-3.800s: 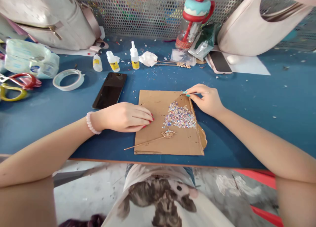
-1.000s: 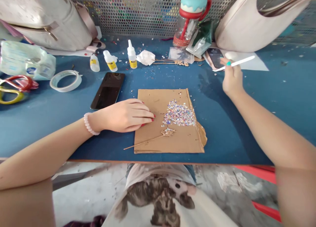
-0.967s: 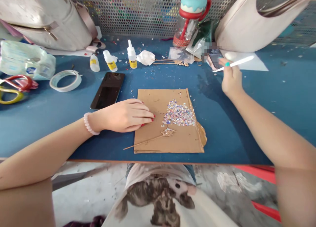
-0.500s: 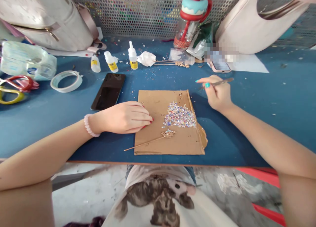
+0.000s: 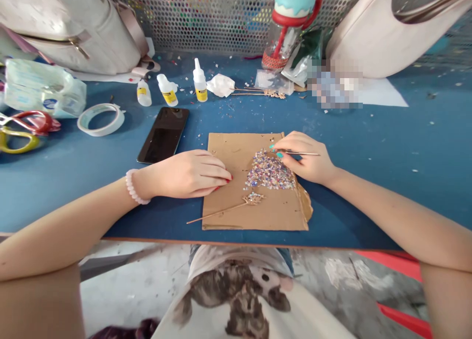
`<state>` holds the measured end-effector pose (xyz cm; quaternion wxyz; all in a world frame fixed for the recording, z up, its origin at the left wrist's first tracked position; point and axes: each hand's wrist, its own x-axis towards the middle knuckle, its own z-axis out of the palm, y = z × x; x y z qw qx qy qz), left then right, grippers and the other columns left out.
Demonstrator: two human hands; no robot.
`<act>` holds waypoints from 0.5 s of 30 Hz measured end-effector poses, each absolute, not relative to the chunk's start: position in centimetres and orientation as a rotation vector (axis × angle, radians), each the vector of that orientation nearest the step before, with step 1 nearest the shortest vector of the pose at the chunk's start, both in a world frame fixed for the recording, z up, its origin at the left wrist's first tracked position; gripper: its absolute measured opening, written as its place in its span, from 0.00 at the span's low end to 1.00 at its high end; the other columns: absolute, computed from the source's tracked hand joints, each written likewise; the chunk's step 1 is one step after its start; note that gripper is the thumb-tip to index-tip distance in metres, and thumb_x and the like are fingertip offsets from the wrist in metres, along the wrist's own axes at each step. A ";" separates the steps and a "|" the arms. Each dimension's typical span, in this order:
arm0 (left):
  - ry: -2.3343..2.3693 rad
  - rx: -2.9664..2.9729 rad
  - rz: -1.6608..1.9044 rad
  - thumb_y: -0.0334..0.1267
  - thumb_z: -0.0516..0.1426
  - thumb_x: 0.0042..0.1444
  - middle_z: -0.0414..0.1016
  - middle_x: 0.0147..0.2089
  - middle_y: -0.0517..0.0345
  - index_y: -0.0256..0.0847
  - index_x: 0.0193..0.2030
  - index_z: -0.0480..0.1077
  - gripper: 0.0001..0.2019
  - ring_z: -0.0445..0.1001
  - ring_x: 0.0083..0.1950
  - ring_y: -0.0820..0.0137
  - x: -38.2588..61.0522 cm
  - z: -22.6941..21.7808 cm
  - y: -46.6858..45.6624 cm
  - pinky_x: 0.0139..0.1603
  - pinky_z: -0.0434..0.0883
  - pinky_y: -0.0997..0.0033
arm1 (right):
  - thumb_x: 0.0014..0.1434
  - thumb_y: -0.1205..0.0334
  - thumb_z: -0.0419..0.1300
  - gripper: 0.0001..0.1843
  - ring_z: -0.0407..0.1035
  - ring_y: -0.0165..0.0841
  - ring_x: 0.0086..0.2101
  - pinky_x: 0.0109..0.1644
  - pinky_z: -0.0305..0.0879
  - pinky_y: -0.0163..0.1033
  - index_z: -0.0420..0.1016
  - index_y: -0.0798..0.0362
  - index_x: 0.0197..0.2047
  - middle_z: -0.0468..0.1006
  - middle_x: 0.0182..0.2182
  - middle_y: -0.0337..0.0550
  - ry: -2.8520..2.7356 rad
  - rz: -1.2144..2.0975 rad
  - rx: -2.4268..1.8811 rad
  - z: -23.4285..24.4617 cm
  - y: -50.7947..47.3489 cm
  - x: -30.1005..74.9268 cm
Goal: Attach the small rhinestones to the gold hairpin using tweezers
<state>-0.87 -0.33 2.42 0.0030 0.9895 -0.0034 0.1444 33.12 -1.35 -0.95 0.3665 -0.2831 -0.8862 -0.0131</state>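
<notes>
A brown cardboard sheet (image 5: 236,152) lies on the blue table, with a heap of small iridescent rhinestones (image 5: 269,173) on its right half. Just below the heap lies a thin gold hair stick (image 5: 224,210) with a jewelled flower head. My left hand (image 5: 191,174) rests flat on the sheet's left edge, fingers stretched out together. My right hand (image 5: 304,156) is pinched round a thin picking tool (image 5: 300,153), its tip at the top of the rhinestone heap.
A black phone (image 5: 164,134), a tape roll (image 5: 101,119) and three small glue bottles (image 5: 169,88) lie to the left. Farther left are scissors (image 5: 22,130) and a tissue pack (image 5: 42,86). Bags, a red-capped bottle (image 5: 291,27), more gold sticks and a blurred-out patch line the back.
My right hand came back from the far right of the table, by the phone there, to the rhinestone heap with the tool. The left hand stayed put.
</notes>
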 end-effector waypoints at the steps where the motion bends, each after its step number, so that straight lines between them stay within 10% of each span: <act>1: -0.008 3.103 0.451 0.33 0.50 0.73 0.83 0.55 0.53 0.37 0.50 0.76 0.13 0.81 0.55 0.63 -0.8 2.4 -0.3 0.57 0.75 0.60 | 0.65 0.70 0.57 0.13 0.78 0.35 0.38 0.44 0.76 0.44 0.75 0.46 0.50 0.84 0.38 0.42 -2.276 -0.032 -0.736 -1.0 -1.3 33.1; 15: -0.029 3.084 0.354 0.31 0.47 0.75 0.83 0.52 0.46 0.35 0.51 0.77 0.16 0.79 0.55 0.64 -1.2 2.9 -1.0 0.58 0.74 0.58 | 0.64 0.69 0.57 0.14 0.79 0.35 0.39 0.46 0.76 0.45 0.77 0.45 0.49 0.85 0.39 0.40 -2.281 0.008 -0.745 -1.2 -1.1 33.4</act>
